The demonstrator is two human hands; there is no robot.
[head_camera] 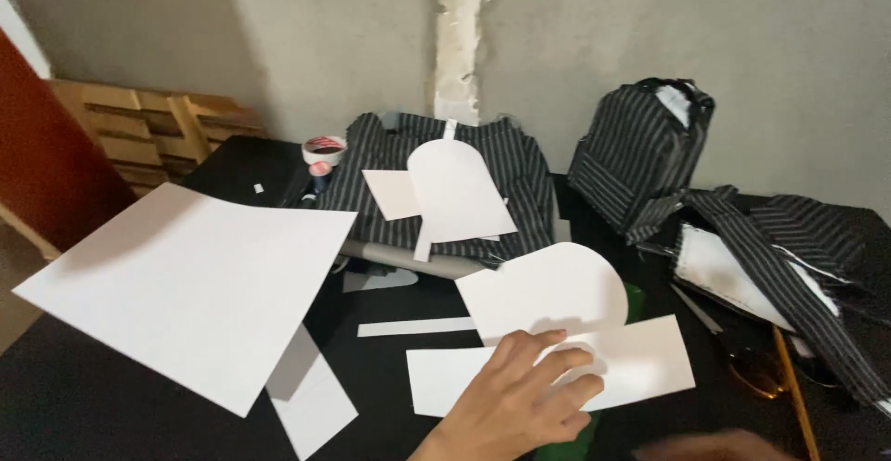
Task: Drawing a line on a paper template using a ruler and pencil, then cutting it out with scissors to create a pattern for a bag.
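Note:
My left hand (520, 401) lies flat, fingers spread a little, on a white rectangular paper piece (650, 363) on the black table (74, 396). Just above it, an arched white paper cut-out (548, 289) overlaps the rectangle. Something green (635, 299) shows from under these papers. My right hand (715, 444) is a blurred shape at the bottom edge, its fingers impossible to make out. A large white sheet (195, 285) lies at an angle to the left of my left hand.
At the back lies folded striped fabric (529, 173) with arched and square paper patterns (459, 192) on it. A striped backpack (640, 150) stands at the right, with striped pieces (789, 247) beside it. A tape roll (325, 150), a yellow stick (794, 391) and a wooden pallet (139, 131) are also around.

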